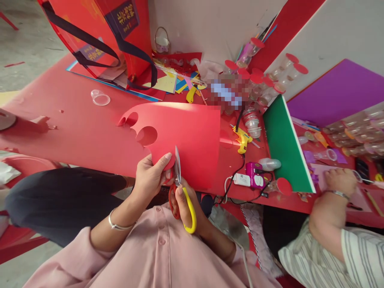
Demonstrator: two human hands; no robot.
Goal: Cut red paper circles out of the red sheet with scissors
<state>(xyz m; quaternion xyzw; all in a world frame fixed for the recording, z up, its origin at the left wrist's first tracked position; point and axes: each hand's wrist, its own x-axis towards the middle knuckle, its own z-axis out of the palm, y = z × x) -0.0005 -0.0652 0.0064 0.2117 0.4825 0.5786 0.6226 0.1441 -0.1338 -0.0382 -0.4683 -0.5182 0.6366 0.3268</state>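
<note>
A large red paper sheet (192, 132) lies across the near edge of the table, with rounded cut-outs along its left side. My left hand (151, 176) pinches the sheet near those cut-outs, thumb on top and fingers partly hidden below. In my right hand (187, 204) is a pair of scissors (191, 212) with yellow and red handles. The scissor blades point away from me and are at the paper, just right of my left thumb. Some of the right fingers are hidden behind the handle.
Beyond the sheet are a red bag (99, 36), a yellow glue gun (242, 138) and stacked plastic cups (251, 122). A purple power adapter (255, 176) with cables sits to the right. Past a green board (288, 148), a co-worker's hand (340, 182) rests on the table.
</note>
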